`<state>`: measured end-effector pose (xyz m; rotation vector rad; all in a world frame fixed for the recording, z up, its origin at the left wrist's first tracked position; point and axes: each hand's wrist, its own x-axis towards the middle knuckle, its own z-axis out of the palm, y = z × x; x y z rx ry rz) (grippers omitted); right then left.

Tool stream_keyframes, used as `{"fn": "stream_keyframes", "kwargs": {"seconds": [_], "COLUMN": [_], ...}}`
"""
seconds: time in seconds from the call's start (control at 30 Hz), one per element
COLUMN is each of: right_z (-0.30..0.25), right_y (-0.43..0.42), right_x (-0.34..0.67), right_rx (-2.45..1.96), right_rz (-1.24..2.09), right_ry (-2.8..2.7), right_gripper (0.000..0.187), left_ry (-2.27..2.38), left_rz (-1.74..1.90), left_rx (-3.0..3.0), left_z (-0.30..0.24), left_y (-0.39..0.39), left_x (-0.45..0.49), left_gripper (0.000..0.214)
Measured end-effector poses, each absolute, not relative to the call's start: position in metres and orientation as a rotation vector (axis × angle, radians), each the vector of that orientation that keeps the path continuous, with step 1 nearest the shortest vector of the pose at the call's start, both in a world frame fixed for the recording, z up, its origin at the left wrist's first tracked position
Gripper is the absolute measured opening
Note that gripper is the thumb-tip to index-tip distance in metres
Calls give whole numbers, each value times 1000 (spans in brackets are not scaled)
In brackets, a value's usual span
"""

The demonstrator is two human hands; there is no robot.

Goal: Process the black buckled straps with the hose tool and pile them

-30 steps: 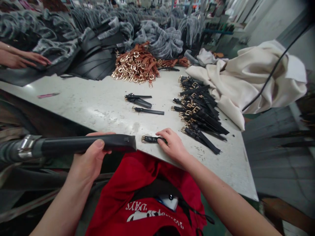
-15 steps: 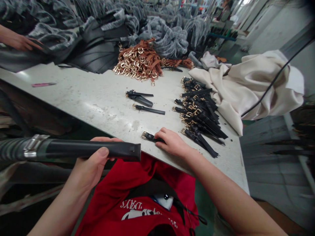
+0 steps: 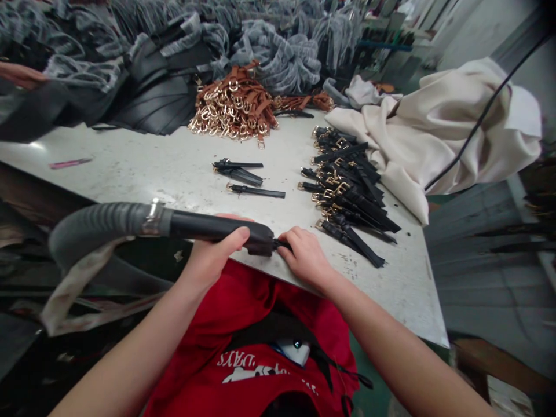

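My left hand is wrapped round a black hose nozzle, whose ribbed hose curves away to the left behind a metal clamp. At the table's near edge, my right hand has its fingers closed on a black buckle strap. Only a short bit of that strap shows; the nozzle's flat end covers or meets its buckle end, and I cannot tell which. Beyond the hands lie a few more black buckle straps. A larger pile of them sits to the right.
Brown buckle straps are heaped at the back of the table. Black sheets and grey wrapped coils lie behind. Cream cloth hangs over the right side. A pink pen-like tool and another person's hand are at left.
My left hand has brought the nozzle right and forward, up against the strap under my right hand. The strap's buckle has gone from sight. The other person's hand has shifted left.
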<state>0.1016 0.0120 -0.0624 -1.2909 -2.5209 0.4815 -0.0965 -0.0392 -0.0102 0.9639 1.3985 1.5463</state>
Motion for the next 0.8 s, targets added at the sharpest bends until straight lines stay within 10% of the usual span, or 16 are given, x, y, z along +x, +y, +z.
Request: {"fn": "stream_keyframes", "kwargs": {"seconds": [0.8], "right_z": [-71], "right_y": [-14], "right_x": [108], "right_rx": [-1051], "right_rz": [369], "right_ry": [-2403], "right_gripper": [21], "left_ry": [1395], "left_rz": [1644], "left_rx": [826], "left_z": [5], "left_y": [-96], "left_x": [-135], "left_gripper": [26]}}
